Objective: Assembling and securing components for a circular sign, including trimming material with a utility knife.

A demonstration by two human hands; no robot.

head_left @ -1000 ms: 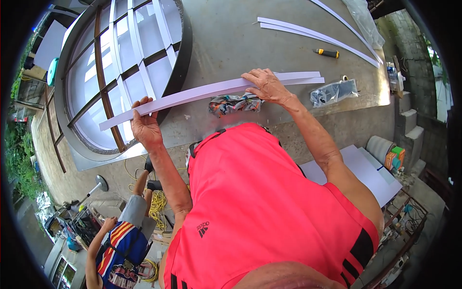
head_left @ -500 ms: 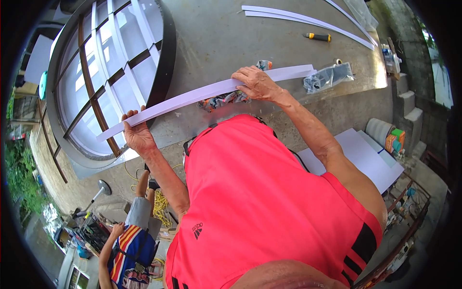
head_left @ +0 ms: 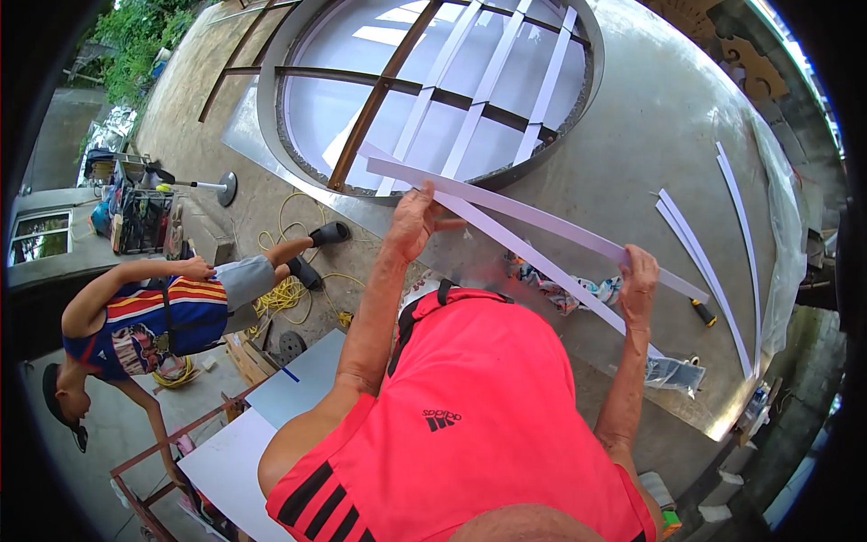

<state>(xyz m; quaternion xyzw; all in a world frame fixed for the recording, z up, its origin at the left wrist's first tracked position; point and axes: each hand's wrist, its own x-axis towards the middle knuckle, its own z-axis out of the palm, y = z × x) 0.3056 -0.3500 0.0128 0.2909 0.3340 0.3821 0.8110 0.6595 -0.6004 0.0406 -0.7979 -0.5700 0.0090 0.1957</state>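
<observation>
My left hand (head_left: 414, 222) grips a long white strip (head_left: 524, 214) close to its left end, beside the near rim of the round frame. Farther along, my right hand (head_left: 639, 276) has its fingers closed over the same strip. A second white strip (head_left: 551, 275) fans out below the first from my left hand and passes toward my right wrist; whether my left fingers hold it too is unclear. The large round frame (head_left: 271, 99) has brown crossbars (head_left: 381, 90) and a white panel showing through, with white slats (head_left: 483, 95) laid across it.
More white strips (head_left: 694, 257) lie at the table's right. A yellow-and-black cutter (head_left: 703, 313), a patterned cloth (head_left: 578, 291) and a plastic-wrapped packet (head_left: 675, 375) rest near its front edge. On the left, another person (head_left: 172, 312) stands beside a yellow cord (head_left: 282, 298) and a metal rack (head_left: 149, 483).
My view and body have turned, so the round frame now appears higher and farther right. Two strips now spread apart at my hands, where they lay together before. The other person shows more fully.
</observation>
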